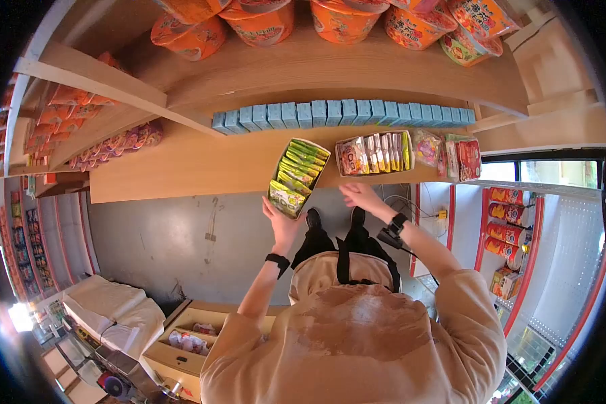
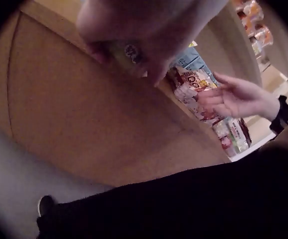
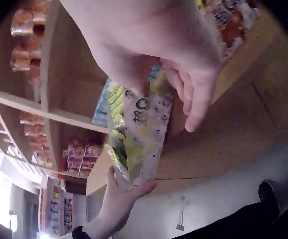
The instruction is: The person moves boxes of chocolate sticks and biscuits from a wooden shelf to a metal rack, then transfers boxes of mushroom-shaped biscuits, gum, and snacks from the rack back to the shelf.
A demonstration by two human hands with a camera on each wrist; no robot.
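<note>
My left hand (image 1: 283, 227) grips the near end of a display box (image 3: 148, 130) filled with a row of green snack packets (image 1: 297, 168). The box slants over the front edge of the wooden shelf, and its pale printed side shows in the right wrist view. My right hand (image 1: 368, 198) is held in the air with loosely bent fingers and nothing in them. Just beyond it sits a second display box (image 1: 412, 152) of reddish and white packets (image 1: 377, 153). In the left wrist view, the left hand hides most of the green packets' box.
Light-blue boxes (image 1: 313, 114) line the back of the wooden shelf (image 1: 202, 161). Loose packets (image 1: 461, 158) lie at its right end. Orange noodle tubs (image 1: 347, 23) stand on the shelf above. Red-edged racks (image 1: 512, 229) rise on the right; a covered machine (image 1: 111, 310) stands behind left.
</note>
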